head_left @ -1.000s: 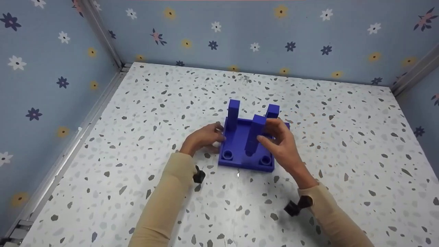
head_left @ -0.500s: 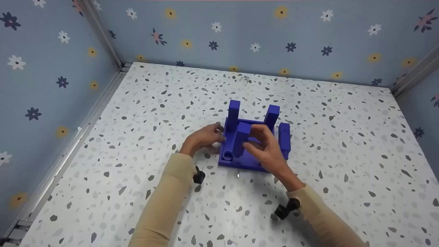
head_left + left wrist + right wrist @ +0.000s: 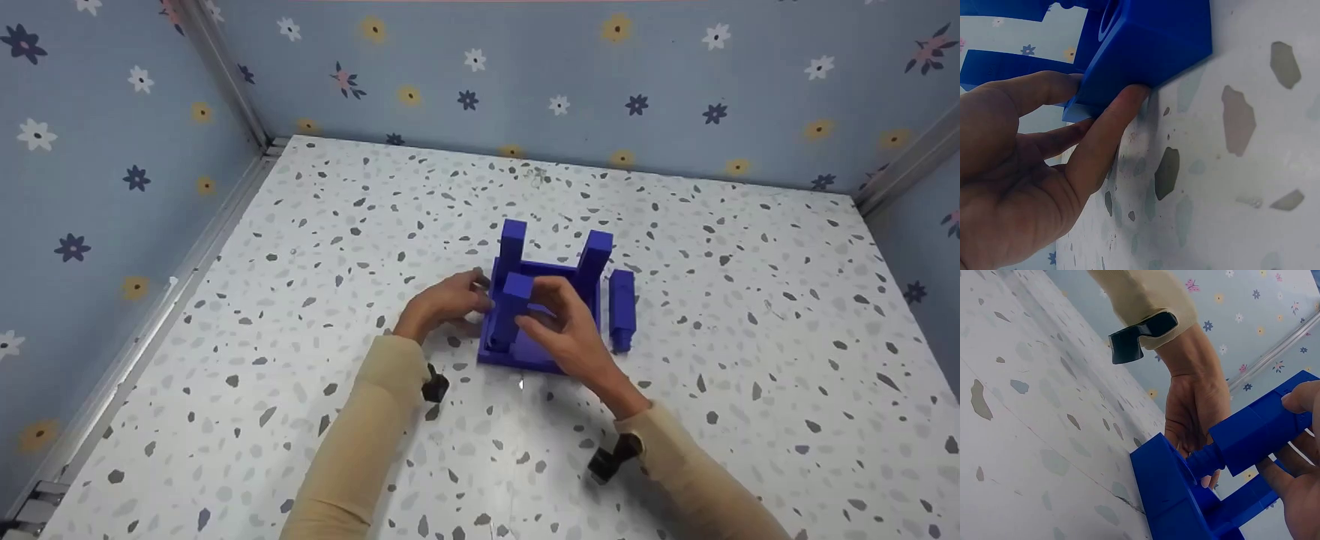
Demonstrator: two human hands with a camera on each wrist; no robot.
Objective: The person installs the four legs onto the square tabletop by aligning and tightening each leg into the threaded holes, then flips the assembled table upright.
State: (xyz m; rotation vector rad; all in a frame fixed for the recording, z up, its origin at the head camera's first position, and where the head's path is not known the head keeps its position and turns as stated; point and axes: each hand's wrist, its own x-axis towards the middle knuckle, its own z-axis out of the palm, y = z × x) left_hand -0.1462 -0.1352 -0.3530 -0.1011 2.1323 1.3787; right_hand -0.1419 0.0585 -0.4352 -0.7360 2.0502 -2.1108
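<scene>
Right hand [image 3: 574, 334] pinches leg [image 3: 511, 309], mid-frame; left hand [image 3: 448, 297] touches base [image 3: 521, 363], fingers loose. Probably light, stiff; hold high above thread [image 3: 1206, 462], seating unclear.

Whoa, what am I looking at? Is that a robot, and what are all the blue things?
No robot here: these are a person's own two hands. One picture comes from a camera on the person's head, looking down. The others come from cameras on each wrist, so things look big and tipped over. The black gadgets at the cuffs are probably those.

On the speckled white table sits a blue tray. Two standing posts rise from its far corners, and a loose post lies just to its right.

The left hand touches the tray's left side. The right hand pinches a fourth post, its ridged end at the near left corner. I can't tell how far in it is.
</scene>
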